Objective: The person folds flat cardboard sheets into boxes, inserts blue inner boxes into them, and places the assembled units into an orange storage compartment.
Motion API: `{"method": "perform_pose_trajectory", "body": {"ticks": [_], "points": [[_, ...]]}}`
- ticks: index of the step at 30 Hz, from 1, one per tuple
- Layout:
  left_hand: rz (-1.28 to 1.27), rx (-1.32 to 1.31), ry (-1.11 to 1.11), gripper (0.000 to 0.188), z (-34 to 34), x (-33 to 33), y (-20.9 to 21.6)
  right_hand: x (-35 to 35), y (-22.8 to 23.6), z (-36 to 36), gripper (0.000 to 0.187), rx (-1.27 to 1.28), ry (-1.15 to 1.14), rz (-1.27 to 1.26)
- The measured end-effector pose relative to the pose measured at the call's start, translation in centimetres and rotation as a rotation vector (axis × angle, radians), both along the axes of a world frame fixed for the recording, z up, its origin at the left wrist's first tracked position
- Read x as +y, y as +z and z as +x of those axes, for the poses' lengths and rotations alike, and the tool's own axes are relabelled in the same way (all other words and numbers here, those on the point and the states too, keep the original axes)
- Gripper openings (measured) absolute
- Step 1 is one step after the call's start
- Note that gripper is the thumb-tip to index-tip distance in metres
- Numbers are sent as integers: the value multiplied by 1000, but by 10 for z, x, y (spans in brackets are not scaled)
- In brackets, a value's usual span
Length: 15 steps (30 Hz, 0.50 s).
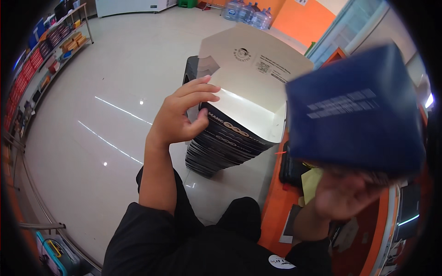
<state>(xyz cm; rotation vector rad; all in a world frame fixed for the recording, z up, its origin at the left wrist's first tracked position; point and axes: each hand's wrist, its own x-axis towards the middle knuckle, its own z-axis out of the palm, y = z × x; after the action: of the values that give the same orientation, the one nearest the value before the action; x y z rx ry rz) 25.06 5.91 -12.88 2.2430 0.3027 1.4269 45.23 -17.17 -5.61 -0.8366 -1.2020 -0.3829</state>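
Note:
Beside my knees stands a tall stack of nested black paper cartons (216, 154). The top carton (248, 108) has a white inside and a raised flap. My left hand (182, 112) is at its near left corner, thumb outside the edge and fingers stretched over the opening. The fingers are apart; whether they touch the carton I cannot tell. On the right, my right hand (345, 193) holds up a dark blue box (354, 115) from underneath. Hand and box are smeared by motion, and the box hides part of my fingers.
An orange desk (274, 216) runs along my right, with a yellow paper (311, 184) and a black case (291, 170) on it. Shelves with packages (39, 57) line the left. Water bottles (248, 14) stand by the far wall. Glossy tile floor (115, 60) lies between.

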Motion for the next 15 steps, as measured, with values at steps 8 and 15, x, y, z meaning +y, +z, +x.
{"method": "perform_pose_trajectory", "body": {"ticks": [8, 15], "points": [[-34, -45, -49, 30, -7, -2, -4, 62, 13, 1, 38, -573, -67, -615], [34, -3, -3, 29, -23, 3, 3, 81, 50, -45, 54, -695, -23, -922]]}}
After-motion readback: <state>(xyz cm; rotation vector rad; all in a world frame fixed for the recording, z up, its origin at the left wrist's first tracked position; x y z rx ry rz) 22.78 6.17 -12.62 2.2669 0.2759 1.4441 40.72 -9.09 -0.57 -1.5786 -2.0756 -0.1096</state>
